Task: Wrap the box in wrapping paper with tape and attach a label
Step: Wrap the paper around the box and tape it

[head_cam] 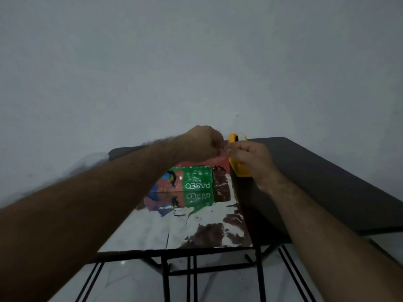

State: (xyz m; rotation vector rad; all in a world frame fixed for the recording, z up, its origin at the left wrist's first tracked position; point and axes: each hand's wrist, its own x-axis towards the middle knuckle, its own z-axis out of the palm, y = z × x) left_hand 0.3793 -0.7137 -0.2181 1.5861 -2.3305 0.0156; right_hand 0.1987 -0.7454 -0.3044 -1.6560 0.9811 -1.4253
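A colourful box (189, 180) with a green panel reading PASEO lies on a shiny silver sheet of wrapping paper (174, 227) spread over the dark table (316, 182). A yellow tape dispenser (238, 158) stands upright just right of the box. My left hand (202, 144) is raised above the box with its fingers curled, pinching what looks like the tape end. My right hand (250, 158) grips the dispenser, thumb and forefinger meeting the left fingertips. The tape strip itself is too small to make out. No label is in view.
A plain pale wall fills the upper view behind the table. The table's black metal legs (189, 277) and a pale tiled floor (130, 284) show below the front edge. The right half of the tabletop is bare dark surface.
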